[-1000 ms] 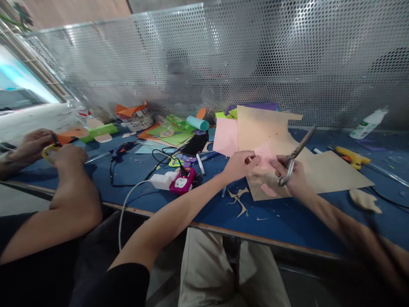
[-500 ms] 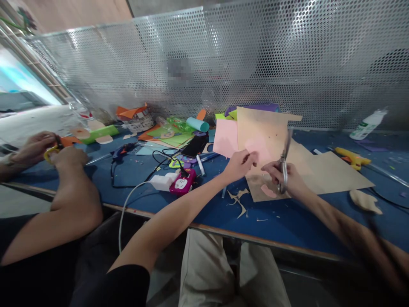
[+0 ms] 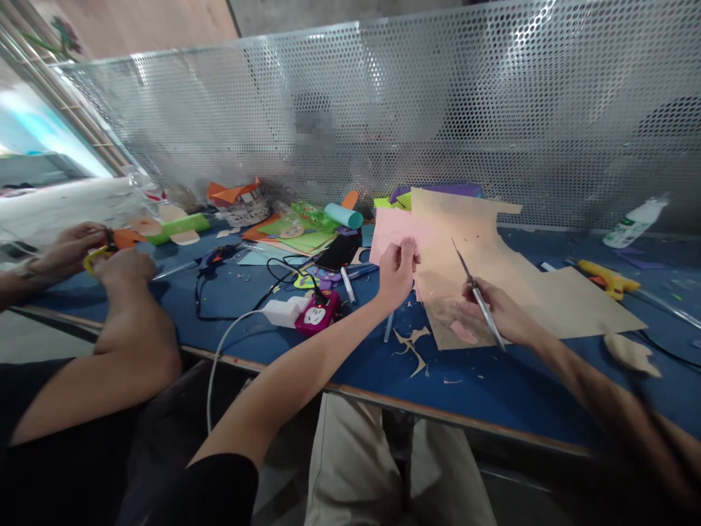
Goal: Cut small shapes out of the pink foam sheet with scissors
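My left hand (image 3: 399,274) is closed in a pinch on a piece of pink paper (image 3: 420,228), whose outline blends with the pink sheet (image 3: 390,225) behind. My right hand (image 3: 496,310) holds a pair of scissors (image 3: 477,298) over the large beige sheet (image 3: 465,226). Their blades look closed and point up and to the left; the handles are seen edge-on. Below the right fingers, a small pink scrap (image 3: 464,332) lies on the beige paper. Thin beige offcuts (image 3: 413,347) are scattered on the blue table (image 3: 361,361).
A magenta power adapter (image 3: 318,313), black phone (image 3: 340,250) and white marker (image 3: 348,285) lie left. On the right are a yellow glue gun (image 3: 609,277) and a white glue bottle (image 3: 635,221). A co-worker's hands (image 3: 123,267) hold yellow-handled scissors. A perforated metal screen (image 3: 350,109) stands behind.
My left hand has moved left and slightly up with the pink paper, away from my right hand. The scissors have turned from upright to tilting up-left.
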A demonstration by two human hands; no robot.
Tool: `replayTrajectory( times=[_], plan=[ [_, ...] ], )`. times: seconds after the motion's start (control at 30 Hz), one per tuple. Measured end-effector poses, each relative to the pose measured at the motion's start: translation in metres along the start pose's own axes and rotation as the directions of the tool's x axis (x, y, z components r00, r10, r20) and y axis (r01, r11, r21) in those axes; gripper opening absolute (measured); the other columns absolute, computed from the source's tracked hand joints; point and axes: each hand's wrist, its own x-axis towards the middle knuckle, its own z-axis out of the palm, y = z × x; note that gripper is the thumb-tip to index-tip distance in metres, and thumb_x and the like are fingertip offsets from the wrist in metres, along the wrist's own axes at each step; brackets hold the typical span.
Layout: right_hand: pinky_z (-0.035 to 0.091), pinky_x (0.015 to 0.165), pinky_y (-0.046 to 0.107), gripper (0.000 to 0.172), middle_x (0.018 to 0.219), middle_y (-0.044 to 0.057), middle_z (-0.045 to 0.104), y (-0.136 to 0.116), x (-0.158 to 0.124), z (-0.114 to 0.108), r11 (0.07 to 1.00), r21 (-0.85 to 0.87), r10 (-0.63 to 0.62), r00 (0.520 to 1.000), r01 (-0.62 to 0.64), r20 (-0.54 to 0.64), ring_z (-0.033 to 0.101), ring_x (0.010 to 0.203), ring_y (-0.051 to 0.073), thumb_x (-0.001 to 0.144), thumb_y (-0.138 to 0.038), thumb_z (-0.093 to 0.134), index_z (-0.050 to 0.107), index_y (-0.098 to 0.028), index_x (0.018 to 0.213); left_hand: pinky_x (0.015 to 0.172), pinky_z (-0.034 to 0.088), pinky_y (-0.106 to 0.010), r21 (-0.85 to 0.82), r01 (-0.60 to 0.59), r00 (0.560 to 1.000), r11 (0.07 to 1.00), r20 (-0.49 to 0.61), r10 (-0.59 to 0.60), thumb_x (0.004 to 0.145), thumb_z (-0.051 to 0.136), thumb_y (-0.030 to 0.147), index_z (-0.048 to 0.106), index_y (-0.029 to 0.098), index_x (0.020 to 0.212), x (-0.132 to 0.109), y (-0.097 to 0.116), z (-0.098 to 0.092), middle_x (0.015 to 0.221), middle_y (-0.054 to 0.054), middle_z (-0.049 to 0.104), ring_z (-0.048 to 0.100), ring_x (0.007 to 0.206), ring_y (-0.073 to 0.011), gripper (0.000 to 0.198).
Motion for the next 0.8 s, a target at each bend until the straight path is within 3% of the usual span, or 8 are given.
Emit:
replayTrajectory(
  times=[0.27, 0.43, 0.8],
  plan=[
    [0.042, 0.055, 0.026, 0.025, 0.068, -0.001, 0.061, -0.013, -0.006, -0.001, 1.0, 0.021, -0.013, 0.988, 0.009, 0.156, 0.054, 0.058, 0.015, 0.08, -0.045, 0.069, 0.063, -0.021, 0.082, 0.058, 0.04, -0.026, -0.003, 0.007, 0.981, 1.0, 0.195, -0.006, 0.105, 0.049, 0.075, 0.06, 0.019, 0.091, -0.013, -0.001, 0.004, 0.075, -0.001, 0.065, 0.049, 0.06, -0.0099, 0.059],
    [0.043, 0.058, 0.028, 0.032, 0.071, 0.001, 0.063, -0.016, -0.007, -0.002, 0.998, 0.063, -0.034, 0.982, 0.023, 0.187, 0.054, 0.059, 0.016, 0.082, -0.051, 0.066, 0.066, -0.019, 0.08, 0.061, 0.044, -0.027, 0.001, 0.031, 0.912, 1.0, 0.408, -0.029, 0.105, 0.054, 0.07, 0.062, 0.018, 0.09, -0.019, 0.005, 0.004, 0.076, -0.003, 0.068, 0.053, 0.061, -0.0107, 0.055],
    [0.04, 0.053, 0.027, 0.048, 0.062, -0.002, 0.052, -0.021, -0.01, -0.005, 0.988, 0.148, -0.085, 0.968, 0.05, 0.236, 0.047, 0.053, 0.014, 0.083, -0.067, 0.058, 0.06, -0.019, 0.079, 0.058, 0.043, -0.025, -0.022, 0.038, 0.916, 0.999, 0.4, -0.026, 0.105, 0.056, 0.067, 0.061, 0.018, 0.093, -0.022, 0.008, 0.004, 0.076, -0.003, 0.069, 0.052, 0.058, -0.0094, 0.051]
  ],
)
